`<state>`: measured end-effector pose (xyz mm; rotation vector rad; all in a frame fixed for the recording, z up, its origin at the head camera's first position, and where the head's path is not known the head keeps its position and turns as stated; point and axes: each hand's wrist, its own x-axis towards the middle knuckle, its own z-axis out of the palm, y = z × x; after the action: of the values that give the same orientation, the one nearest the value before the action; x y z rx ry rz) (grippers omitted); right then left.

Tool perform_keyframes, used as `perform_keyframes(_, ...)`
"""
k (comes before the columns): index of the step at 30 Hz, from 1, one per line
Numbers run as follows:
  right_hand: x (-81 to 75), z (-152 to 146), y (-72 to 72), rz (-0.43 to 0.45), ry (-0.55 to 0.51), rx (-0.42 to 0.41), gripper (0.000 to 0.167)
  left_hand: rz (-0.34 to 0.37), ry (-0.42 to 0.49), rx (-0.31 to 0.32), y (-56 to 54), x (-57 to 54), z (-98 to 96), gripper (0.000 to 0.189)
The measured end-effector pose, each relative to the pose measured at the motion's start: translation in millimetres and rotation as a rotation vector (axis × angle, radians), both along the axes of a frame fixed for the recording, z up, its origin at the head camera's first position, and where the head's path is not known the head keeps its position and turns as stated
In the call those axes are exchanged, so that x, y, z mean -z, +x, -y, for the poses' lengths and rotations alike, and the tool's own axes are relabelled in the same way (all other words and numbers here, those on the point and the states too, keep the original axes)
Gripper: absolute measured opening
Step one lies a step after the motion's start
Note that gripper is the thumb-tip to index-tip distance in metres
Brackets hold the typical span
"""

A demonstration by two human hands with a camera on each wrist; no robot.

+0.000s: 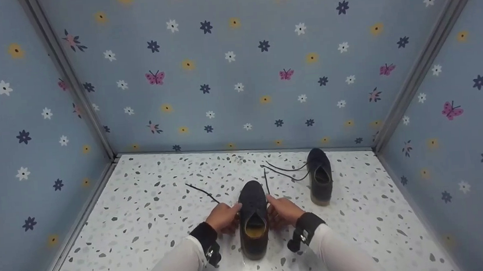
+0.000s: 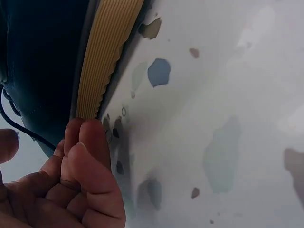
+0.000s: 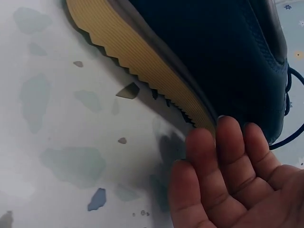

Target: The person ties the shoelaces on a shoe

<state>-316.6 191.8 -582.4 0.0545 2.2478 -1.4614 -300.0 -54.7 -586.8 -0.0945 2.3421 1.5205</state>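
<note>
A dark navy lace-up shoe with a ribbed tan sole stands upright on the floor, its toe pointing away from me. My left hand lies along its left side. In the left wrist view the fingers are loosely bent against the sole edge, with the thumb apart from them. On the other side is my right hand; its fingers lie fairly straight by the sole. One loose lace extends out left, another forward beside the toe. The right thumb is hidden in the right wrist view.
A second dark shoe stands at the back right, its untied laces trailing left. The speckled white floor is bounded by blue flower-patterned panels at the back and both sides, with grey metal frames at the corners.
</note>
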Motion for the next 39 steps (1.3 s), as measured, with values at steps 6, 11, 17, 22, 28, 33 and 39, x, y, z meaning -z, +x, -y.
perform_keyframes(6, -0.5, 2.6, -2.9, -0.025, 0.068, 0.005, 0.041, 0.023, -0.046, 0.009, -6.3, 4.5, 1.0, 0.045)
perform_keyframes(11, -2.7, 3.3, -4.6, -0.046, 0.027, 0.017, 0.027, 0.016, 0.005, 0.002, -8.7, 2.5, 1.5, 0.040)
perform_keyframes(17, -4.9, 1.2, -4.6, -0.049, -0.032, 0.020, 0.019, 0.032, 0.046, -0.008, -11.9, 3.5, 1.8, 0.035)
perform_keyframes(22, -5.4, 1.0, -4.6, -0.027, -0.085, 0.043, 0.008, 0.016, 0.030, 0.000, -9.0, 1.3, 2.1, 0.032)
perform_keyframes(28, -6.9, 1.6, -5.1, -0.041, -0.082, 0.051, 0.008, -0.005, 0.030, 0.010, -2.6, -5.7, 0.2, 0.028)
perform_keyframes(33, -10.5, 0.1, -5.4, -0.047, -0.071, 0.034, 0.012, -0.012, 0.034, 0.029, -3.6, -6.5, -0.6, 0.023)
perform_keyframes(39, -15.6, -1.7, -5.4, -0.023, -0.101, 0.039, 0.026, -0.007, 0.015, 0.036, -4.5, -5.4, 0.4, 0.022)
